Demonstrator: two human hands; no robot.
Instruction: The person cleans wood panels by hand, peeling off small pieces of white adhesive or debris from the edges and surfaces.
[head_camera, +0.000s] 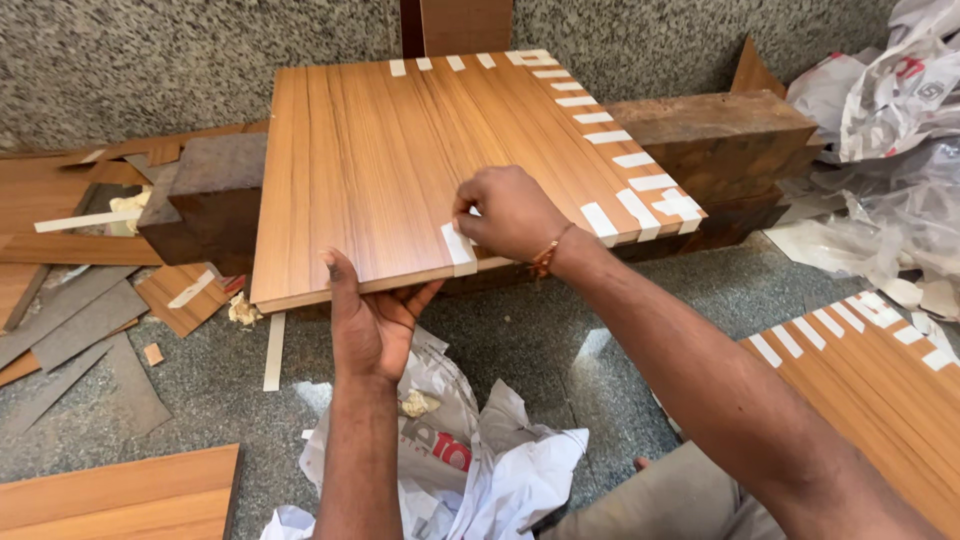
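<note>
A: Where is your left hand (375, 325)?

B: At six o'clock of the wood-grain panel (420, 160). Your thumb lies on the top face, your fingers curl under the near edge, so you are clamped on the panel itself.

A: And your right hand (510, 212)?

B: Just to its two o'clock, resting on the panel's near edge. Your fingertips pinch together on a white tape strip (460, 248) that folds over that edge. Your two hands sit near each other but apart.

A: Where does the panel sit?

B: At the centre of your view, lying flat across two dark wooden blocks: one (205, 195) at nine o'clock of it, the other (720, 150) at three o'clock. More white strips (620, 160) line its right edge and far corner.

A: What else is around you?

B: A second taped panel (880, 370) at four o'clock, crumpled plastic bags (880, 110) at two o'clock, crumpled white paper (480, 460) at six o'clock between your arms, and laminate offcuts (80, 320) at nine o'clock on the speckled floor (560, 330).
</note>
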